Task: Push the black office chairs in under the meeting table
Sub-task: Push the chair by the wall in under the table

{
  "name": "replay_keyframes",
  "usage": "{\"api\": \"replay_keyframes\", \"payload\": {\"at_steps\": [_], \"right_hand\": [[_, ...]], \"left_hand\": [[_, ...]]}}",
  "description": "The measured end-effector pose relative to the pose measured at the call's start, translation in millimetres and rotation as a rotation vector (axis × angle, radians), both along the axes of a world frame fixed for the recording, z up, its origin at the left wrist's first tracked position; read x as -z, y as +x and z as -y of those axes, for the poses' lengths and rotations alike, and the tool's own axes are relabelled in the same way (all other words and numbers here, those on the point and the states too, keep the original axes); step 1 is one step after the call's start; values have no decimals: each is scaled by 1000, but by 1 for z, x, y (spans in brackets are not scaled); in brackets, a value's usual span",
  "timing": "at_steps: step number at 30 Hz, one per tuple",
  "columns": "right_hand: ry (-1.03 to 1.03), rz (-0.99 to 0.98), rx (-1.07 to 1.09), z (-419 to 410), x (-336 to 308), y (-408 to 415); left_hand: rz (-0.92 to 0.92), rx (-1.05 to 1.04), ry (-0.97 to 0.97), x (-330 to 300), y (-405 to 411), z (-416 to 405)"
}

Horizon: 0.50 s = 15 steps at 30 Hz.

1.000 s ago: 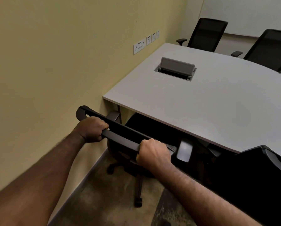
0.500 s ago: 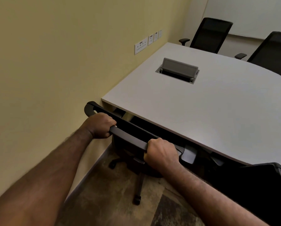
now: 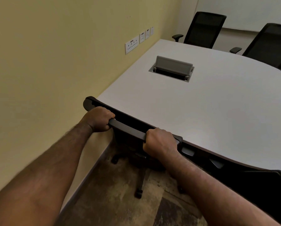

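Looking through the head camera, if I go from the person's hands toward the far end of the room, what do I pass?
The hands gripping the chair's top rail → meeting table near edge → open grey cable box set in the tabletop → two black chairs at the far side → the pale board on the far wall.

both hands [image 3: 97, 119] gripping chair back [image 3: 128, 128], table [image 3: 201, 111]

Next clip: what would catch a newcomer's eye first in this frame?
Both hands, left hand and right hand, grip the top rail of a black office chair pressed up to the near edge of the white meeting table. An open grey cable box sits in the tabletop, and two more black chairs stand at the far side.
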State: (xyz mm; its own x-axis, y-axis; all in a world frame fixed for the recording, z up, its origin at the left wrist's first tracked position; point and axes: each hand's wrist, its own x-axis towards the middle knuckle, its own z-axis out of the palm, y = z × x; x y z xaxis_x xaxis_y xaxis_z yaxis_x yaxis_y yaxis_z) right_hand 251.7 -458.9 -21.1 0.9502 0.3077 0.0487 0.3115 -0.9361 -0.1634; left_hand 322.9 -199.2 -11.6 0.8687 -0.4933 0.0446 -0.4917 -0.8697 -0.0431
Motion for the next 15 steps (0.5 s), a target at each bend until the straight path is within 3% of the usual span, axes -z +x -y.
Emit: {"api": "replay_keyframes", "payload": {"at_steps": [15], "right_hand": [[9, -2, 36, 6, -1, 58]], "left_hand": [[36, -59, -5, -2, 56, 14]]}}
